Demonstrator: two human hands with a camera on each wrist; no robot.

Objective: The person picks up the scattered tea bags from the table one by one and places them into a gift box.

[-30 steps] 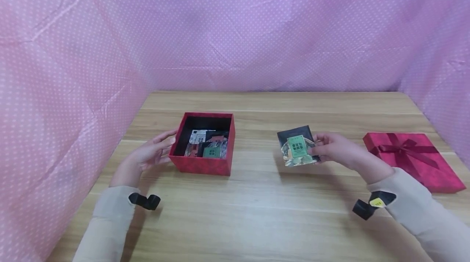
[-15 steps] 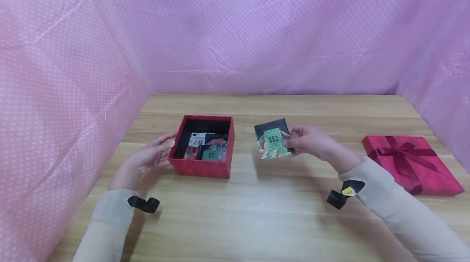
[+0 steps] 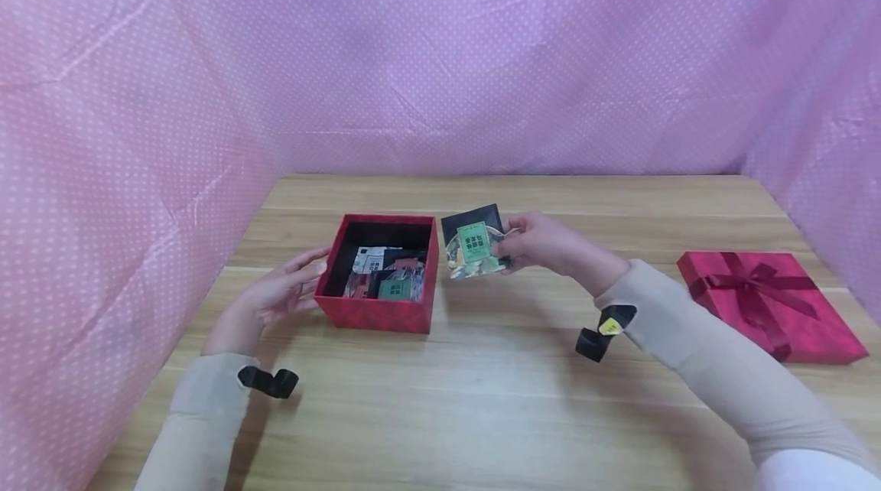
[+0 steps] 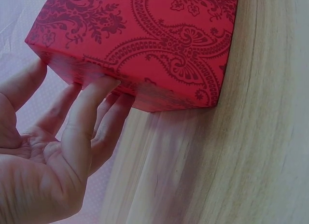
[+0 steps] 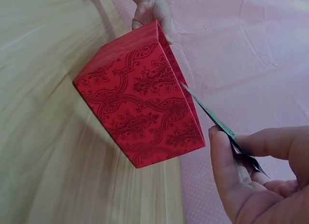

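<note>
In the head view my right hand (image 3: pixel 540 246) pinches a flat square sachet (image 3: pixel 473 242) by its right edge, thumb on the front. The sachet has a dark top, a green label and a pictured lower part. It is raised just right of the open red box (image 3: pixel 375 315). In the right wrist view the sachet (image 5: pixel 217 120) shows edge-on, its far end overlapping the box's rim. My left hand (image 3: pixel 289 288) rests its fingertips on the box's left side; the left wrist view shows the fingers (image 4: pixel 79 118) spread against the patterned wall. Similar sachets (image 3: pixel 395 288) lie inside the box.
A red lid (image 3: pixel 778 307) with a dark ribbon bow lies on the wooden table (image 3: pixel 482 414) at the right, beyond the right forearm. Pink dotted cloth (image 3: pixel 482 55) hangs behind the table and along both sides.
My right hand has carried the sachet leftward and slightly up, from mid-table to beside the box. The left hand and the box have stayed in place.
</note>
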